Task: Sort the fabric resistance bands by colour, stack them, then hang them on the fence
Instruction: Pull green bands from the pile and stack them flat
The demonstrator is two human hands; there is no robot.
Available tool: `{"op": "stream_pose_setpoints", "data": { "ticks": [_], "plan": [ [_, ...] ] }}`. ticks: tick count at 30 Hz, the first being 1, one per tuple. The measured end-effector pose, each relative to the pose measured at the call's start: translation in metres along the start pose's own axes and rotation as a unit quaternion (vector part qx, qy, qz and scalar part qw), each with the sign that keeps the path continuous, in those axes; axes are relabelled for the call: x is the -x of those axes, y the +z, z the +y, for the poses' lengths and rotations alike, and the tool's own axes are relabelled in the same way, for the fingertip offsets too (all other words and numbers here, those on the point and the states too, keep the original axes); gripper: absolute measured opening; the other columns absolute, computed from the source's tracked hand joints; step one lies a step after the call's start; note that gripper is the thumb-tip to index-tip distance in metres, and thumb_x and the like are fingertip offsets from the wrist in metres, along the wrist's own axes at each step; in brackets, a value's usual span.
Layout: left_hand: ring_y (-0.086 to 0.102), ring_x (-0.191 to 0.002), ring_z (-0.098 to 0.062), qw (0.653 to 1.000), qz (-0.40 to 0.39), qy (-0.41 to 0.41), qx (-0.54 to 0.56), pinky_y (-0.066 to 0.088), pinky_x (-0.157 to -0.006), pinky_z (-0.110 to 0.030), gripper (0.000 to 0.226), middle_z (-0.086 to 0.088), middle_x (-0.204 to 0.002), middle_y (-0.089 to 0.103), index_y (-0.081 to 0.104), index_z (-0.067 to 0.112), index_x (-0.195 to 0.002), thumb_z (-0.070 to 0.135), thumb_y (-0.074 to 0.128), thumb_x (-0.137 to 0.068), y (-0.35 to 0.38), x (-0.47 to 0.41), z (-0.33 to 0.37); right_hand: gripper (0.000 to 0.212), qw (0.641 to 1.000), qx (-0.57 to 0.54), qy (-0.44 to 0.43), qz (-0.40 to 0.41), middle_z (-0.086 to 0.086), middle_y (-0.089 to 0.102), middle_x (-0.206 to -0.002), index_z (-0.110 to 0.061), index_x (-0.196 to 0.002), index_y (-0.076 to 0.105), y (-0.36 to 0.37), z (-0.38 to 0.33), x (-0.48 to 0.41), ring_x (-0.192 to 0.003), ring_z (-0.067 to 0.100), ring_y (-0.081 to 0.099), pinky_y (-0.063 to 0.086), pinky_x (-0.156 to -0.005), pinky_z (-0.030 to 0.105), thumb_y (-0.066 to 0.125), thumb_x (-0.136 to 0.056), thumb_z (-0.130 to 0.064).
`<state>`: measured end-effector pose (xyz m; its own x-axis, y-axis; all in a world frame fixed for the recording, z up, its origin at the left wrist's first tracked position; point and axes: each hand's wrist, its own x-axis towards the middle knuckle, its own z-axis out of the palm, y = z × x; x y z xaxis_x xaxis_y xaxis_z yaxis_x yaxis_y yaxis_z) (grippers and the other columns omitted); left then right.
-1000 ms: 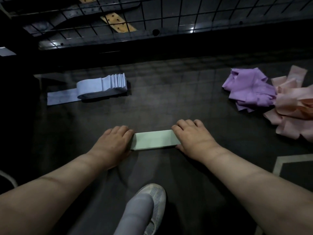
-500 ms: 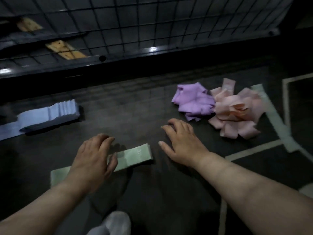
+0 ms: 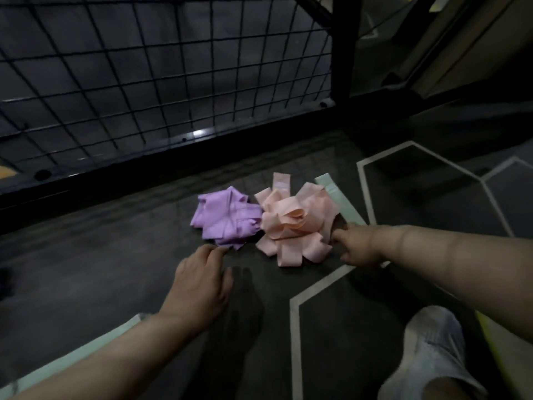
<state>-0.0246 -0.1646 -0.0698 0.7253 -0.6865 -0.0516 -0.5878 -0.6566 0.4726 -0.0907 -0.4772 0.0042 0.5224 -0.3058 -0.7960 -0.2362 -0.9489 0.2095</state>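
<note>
Two heaps of bands lie side by side on the floor (image 3: 115, 269), before the fence (image 3: 173, 67). The left heap (image 3: 225, 217) touches the right heap (image 3: 291, 223).

Both forearms are bare right to the frame's edge: no sleeves, watch or bracelets, and no rings on the fingers (image 3: 213, 252) that show. The left hand (image 3: 199, 287) and right hand (image 3: 356, 248) are ungloved. One foot wears a pale grey-white shoe (image 3: 432, 356) with a textured, mesh-like upper.
</note>
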Motion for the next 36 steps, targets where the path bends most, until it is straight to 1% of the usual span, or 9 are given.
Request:
{"op": "stream_pose_setpoints", "data": {
  "ticks": [4, 7, 11, 14, 19, 23, 29, 33, 36],
  "plan": [
    [0.058, -0.094, -0.035, 0.998, -0.052, -0.026, -0.001, 0.044, -0.078, -0.041, 0.057, -0.009, -0.105, 0.058, 0.058, 0.015, -0.113, 0.052, 0.024, -0.084, 0.009, -0.046, 0.039, 0.077, 0.952, -0.298, 0.071, 0.023, 0.011, 0.048, -0.139, -0.019, -0.148, 0.027, 0.028, 0.017, -0.025, -0.126, 0.029, 0.050, 0.042, -0.101, 0.035, 0.066, -0.087, -0.046],
    [0.054, -0.113, -0.031, 0.992, -0.119, 0.018, -0.026, 0.047, -0.091, -0.042, 0.056, -0.008, -0.134, 0.048, 0.043, 0.021, -0.139, 0.051, 0.041, -0.092, 0.014, -0.085, 0.063, 0.076, 0.890, -0.449, 0.046, 0.068, 0.011, 0.048, -0.139, -0.025, -0.147, 0.029, 0.046, -0.007, -0.047, -0.123, 0.030, 0.052, 0.044, -0.103, 0.036, 0.068, -0.083, -0.039],
    [0.039, -0.133, -0.034, 0.961, -0.177, 0.122, -0.171, 0.039, -0.103, -0.045, 0.065, -0.009, -0.157, 0.020, 0.022, 0.025, -0.152, 0.041, 0.050, -0.096, 0.021, -0.135, 0.086, 0.046, 0.868, -0.464, -0.023, 0.176, 0.013, 0.055, -0.129, -0.016, -0.127, 0.057, 0.054, -0.028, -0.057, -0.117, 0.034, 0.056, 0.047, -0.100, 0.039, 0.059, -0.084, -0.030],
    [0.035, -0.133, -0.035, 0.943, -0.198, 0.138, -0.228, 0.037, -0.104, -0.047, 0.055, -0.008, -0.156, 0.016, 0.025, 0.031, -0.150, 0.047, 0.043, -0.099, 0.033, -0.151, 0.099, 0.032, 0.843, -0.479, 0.026, 0.246, 0.012, 0.062, -0.118, -0.016, -0.113, 0.065, 0.057, 0.008, -0.066, -0.107, 0.031, 0.061, 0.050, -0.095, 0.039, 0.056, -0.084, -0.026],
    [0.034, -0.134, -0.032, 0.959, -0.245, 0.078, -0.120, 0.033, -0.106, -0.047, 0.048, -0.003, -0.147, 0.029, 0.044, 0.040, -0.138, 0.043, 0.056, -0.091, 0.057, -0.134, 0.107, 0.056, 0.848, -0.434, 0.275, 0.128, 0.018, 0.031, -0.147, -0.019, -0.146, 0.034, 0.089, 0.066, -0.081, -0.132, 0.040, 0.039, 0.037, -0.110, 0.044, 0.054, -0.095, -0.034],
    [0.022, -0.142, -0.030, 0.953, -0.266, 0.093, -0.108, 0.022, -0.114, -0.047, 0.047, -0.006, -0.154, 0.022, 0.040, 0.035, -0.143, 0.044, 0.047, -0.097, 0.052, -0.118, 0.099, 0.071, 0.844, -0.436, 0.289, 0.117, 0.021, 0.037, -0.146, -0.009, -0.145, 0.029, 0.105, 0.067, -0.087, -0.131, 0.039, 0.042, 0.038, -0.110, 0.044, 0.062, -0.091, -0.042],
    [0.030, -0.139, -0.032, 0.963, -0.259, 0.065, -0.039, 0.027, -0.112, -0.048, 0.045, -0.004, -0.155, 0.025, 0.048, 0.039, -0.135, 0.043, 0.059, -0.092, 0.033, -0.123, 0.099, 0.064, 0.856, -0.440, 0.250, 0.101, 0.017, 0.056, -0.131, -0.011, -0.125, 0.057, 0.085, 0.035, -0.092, -0.112, 0.033, 0.058, 0.047, -0.089, 0.035, 0.064, -0.082, -0.057],
    [0.033, -0.137, -0.030, 0.975, -0.219, 0.044, 0.007, 0.033, -0.109, -0.046, 0.050, -0.002, -0.157, 0.027, 0.046, 0.031, -0.141, 0.038, 0.058, -0.093, 0.034, -0.124, 0.098, 0.101, 0.801, -0.511, 0.284, 0.128, 0.017, 0.053, -0.129, -0.006, -0.133, 0.038, 0.084, 0.013, -0.096, -0.113, 0.036, 0.059, 0.053, -0.093, 0.040, 0.084, -0.059, -0.057],
    [0.033, -0.137, -0.028, 0.977, -0.202, 0.070, -0.008, 0.031, -0.108, -0.045, 0.052, 0.001, -0.157, 0.028, 0.045, 0.031, -0.142, 0.039, 0.059, -0.093, 0.036, -0.123, 0.095, 0.088, 0.750, -0.584, 0.282, 0.127, 0.015, 0.064, -0.112, -0.005, -0.125, 0.050, 0.097, 0.000, -0.102, -0.098, 0.033, 0.066, 0.059, -0.084, 0.042, 0.089, -0.057, -0.045]
  ]
}}
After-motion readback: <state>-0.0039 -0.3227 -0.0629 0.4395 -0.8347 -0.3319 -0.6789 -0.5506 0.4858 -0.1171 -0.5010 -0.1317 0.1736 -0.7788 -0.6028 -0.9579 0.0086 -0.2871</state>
